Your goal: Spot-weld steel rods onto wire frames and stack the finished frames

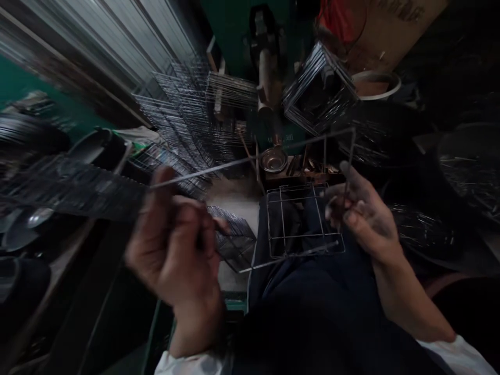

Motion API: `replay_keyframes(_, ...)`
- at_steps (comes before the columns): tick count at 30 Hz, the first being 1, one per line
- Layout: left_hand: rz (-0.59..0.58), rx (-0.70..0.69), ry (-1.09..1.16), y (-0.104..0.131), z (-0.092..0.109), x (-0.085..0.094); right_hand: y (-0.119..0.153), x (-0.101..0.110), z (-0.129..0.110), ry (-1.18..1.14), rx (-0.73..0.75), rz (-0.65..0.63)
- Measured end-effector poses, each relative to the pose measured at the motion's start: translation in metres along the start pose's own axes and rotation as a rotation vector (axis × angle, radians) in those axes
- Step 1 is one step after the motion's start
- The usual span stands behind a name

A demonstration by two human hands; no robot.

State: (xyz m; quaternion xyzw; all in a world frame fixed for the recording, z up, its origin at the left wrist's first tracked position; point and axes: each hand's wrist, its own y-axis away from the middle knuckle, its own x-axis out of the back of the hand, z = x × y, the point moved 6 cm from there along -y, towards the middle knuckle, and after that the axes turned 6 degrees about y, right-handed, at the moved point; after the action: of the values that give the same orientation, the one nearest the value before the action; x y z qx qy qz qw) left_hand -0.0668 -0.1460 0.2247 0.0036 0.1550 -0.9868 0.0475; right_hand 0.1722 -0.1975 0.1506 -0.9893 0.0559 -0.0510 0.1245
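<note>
A thin rectangular wire frame [207,171] is held up between my two hands, tilted, with its right corner raised. My left hand [175,250] is curled around its left end, blurred by motion. My right hand [367,213] pinches the frame's right side between thumb and fingers. Below and between the hands, a small wire grid [297,237] with crossing bars rests over my dark trousers. Whether the grid is joined to the frame, I cannot tell.
Stacked wire racks [175,109] stand at back left, and a square stack of wire frames [308,112] at back centre-right. Between them is a machine with a metal post [265,78], a small metal bowl [273,159] below. Dark basins [422,229] with wire pieces lie right.
</note>
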Motion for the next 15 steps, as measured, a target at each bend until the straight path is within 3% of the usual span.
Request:
replay_keyframes(2,-0.04,0.162,0.172,-0.004,-0.041,-0.009,0.01,0.005,0.007,-0.002,-0.054,0.127)
replay_keyframes(4,-0.154,0.386,0.283,-0.002,-0.09,-0.021,0.017,0.014,0.028,0.041,-0.128,0.231)
replay_keyframes(7,-0.21,0.485,0.232,0.001,-0.145,-0.026,0.015,0.025,0.067,0.101,-0.214,0.303)
replay_keyframes(10,-0.234,0.338,-0.062,-0.003,-0.166,-0.022,0.002,0.034,0.088,0.35,-0.197,0.315)
replay_keyframes(13,-0.28,0.141,-0.372,-0.014,-0.167,-0.022,-0.013,0.036,0.082,0.759,-0.068,0.317)
replay_keyframes(15,-0.314,0.085,-0.474,-0.021,-0.168,-0.024,-0.021,0.033,0.079,0.916,-0.029,0.276)
